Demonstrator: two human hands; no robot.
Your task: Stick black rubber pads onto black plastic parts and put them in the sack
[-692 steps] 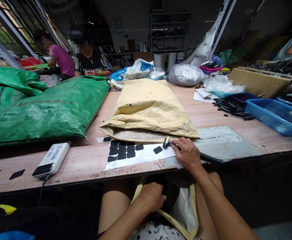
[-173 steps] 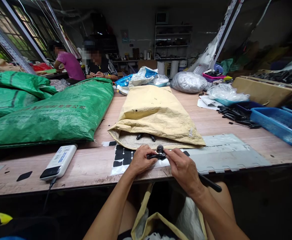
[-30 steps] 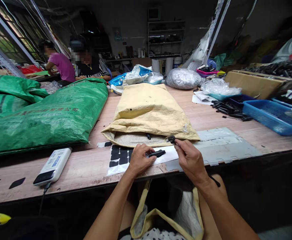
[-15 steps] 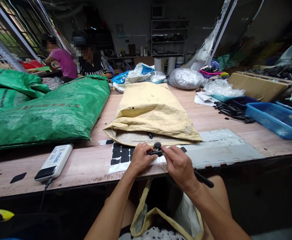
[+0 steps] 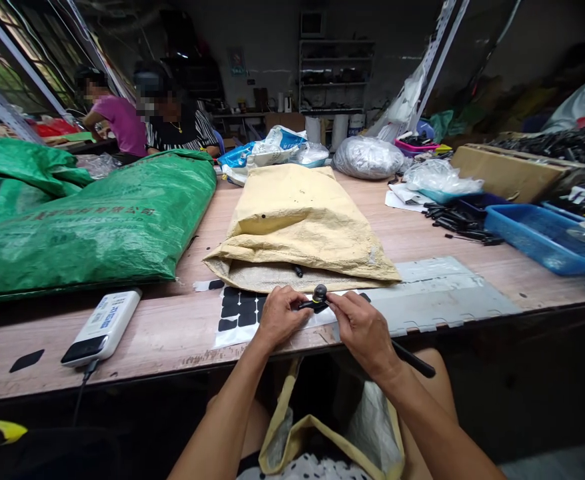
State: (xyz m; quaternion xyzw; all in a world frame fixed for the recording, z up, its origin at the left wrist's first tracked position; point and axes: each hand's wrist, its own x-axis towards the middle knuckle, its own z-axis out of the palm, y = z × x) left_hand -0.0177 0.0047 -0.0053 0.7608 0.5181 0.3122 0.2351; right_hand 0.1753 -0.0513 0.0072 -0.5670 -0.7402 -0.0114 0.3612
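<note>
My left hand (image 5: 283,313) is closed in a pinch on a small black part (image 5: 313,305) with a yellow band, just above the table's front edge. A round dark knob (image 5: 319,291) stands up from that part. My right hand (image 5: 365,327) is closed too, fingertips meeting the part from the right. Out from under its palm sticks a black rod (image 5: 412,359), slanting down over the edge; whether it joins the part is hidden. Beneath the hands lies a white sheet with black stickers (image 5: 237,310). Just beyond, a cream sack (image 5: 302,227) lies with its mouth toward me, a black piece (image 5: 298,271) in the opening.
A full green sack (image 5: 97,220) and a white power bank (image 5: 105,327) with a cable lie left. At right are a grey sheet (image 5: 447,293), black pieces (image 5: 459,223) and a blue tray (image 5: 547,243). Another open sack (image 5: 322,427) rests on my lap. Two people sit far left.
The round knob has tilted and shifted slightly up and right between my fingers, and a yellow band now shows below it. The view has turned a little to the right.
</note>
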